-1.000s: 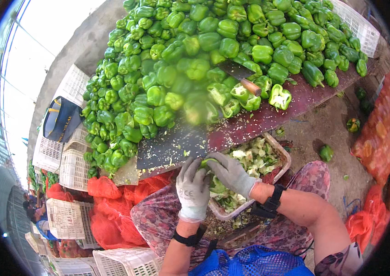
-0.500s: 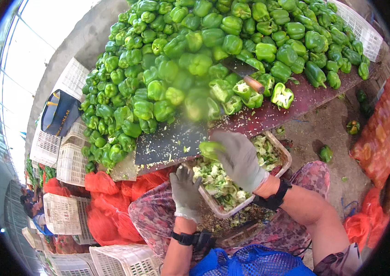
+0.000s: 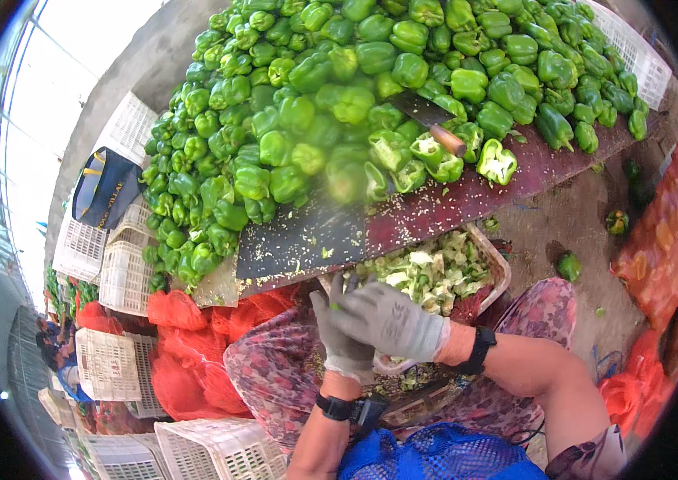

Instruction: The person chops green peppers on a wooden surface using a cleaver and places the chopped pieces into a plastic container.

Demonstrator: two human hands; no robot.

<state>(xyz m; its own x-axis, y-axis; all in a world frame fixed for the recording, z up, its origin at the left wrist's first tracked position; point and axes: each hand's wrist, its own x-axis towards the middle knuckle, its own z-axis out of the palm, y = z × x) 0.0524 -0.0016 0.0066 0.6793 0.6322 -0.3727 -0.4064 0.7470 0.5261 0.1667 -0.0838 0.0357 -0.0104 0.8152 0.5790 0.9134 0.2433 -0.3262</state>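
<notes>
Both my hands wear grey work gloves and meet over the left end of a white tray (image 3: 501, 276). My left hand (image 3: 343, 340) is closed, thumb side up. Across its fingers lies my right hand (image 3: 399, 320), curled from the right. Between them shows a sliver of green pepper (image 3: 334, 306); the gloves hide most of the piece. Pale cores and trimmings (image 3: 435, 276) fill the tray. Beyond it, cut green pepper halves (image 3: 496, 163) lie on a dark red board (image 3: 451, 210), beside a cleaver with a wooden handle (image 3: 448, 141).
Whole green peppers (image 3: 291, 120) form a large heap behind the board. A dark mat (image 3: 299, 244) strewn with seeds covers its left part. Red mesh sacks (image 3: 187, 352) and white crates (image 3: 215, 448) stand on the left. A filled mesh sack (image 3: 659, 228) leans at right.
My right hand has moved left and down with the green pepper piece, onto my left hand. My left hand has shifted slightly right, and more of the trimmings now show.
</notes>
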